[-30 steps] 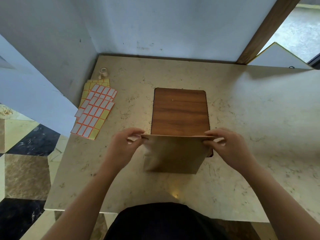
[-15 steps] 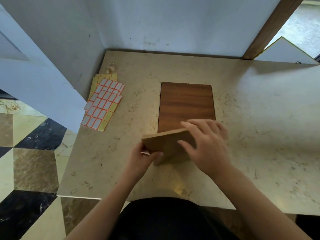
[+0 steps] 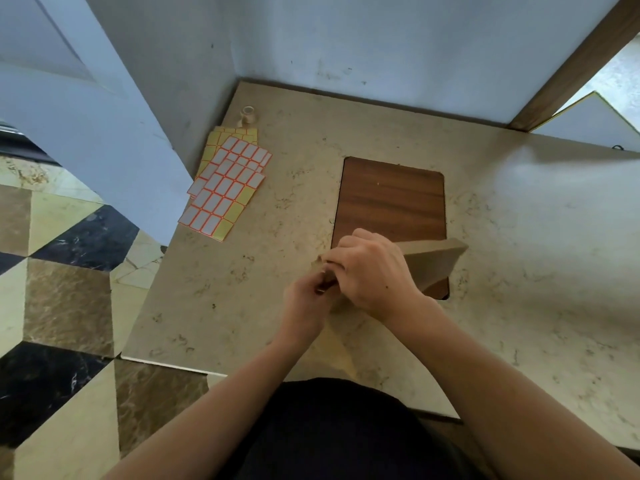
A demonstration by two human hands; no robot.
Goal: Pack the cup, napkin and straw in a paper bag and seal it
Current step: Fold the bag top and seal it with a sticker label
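Observation:
A brown paper bag (image 3: 437,264) stands on the marble counter, at the near edge of a wooden board (image 3: 391,199). Its top is folded flat. My right hand (image 3: 372,275) lies across the folded top near its left end and covers much of the bag. My left hand (image 3: 304,299) pinches the bag's left corner from below, touching the right hand. The cup, napkin and straw are not visible.
Sheets of white labels with orange borders (image 3: 227,188) lie at the counter's left edge, with a small tape roll (image 3: 248,116) behind them. The counter (image 3: 536,271) ends at a wall behind and drops to a tiled floor (image 3: 62,306) on the left.
Both hands held the bag's top edge at its two ends a second ago. The right hand has since slid left along the fold to meet the left hand, and the top lies folded down.

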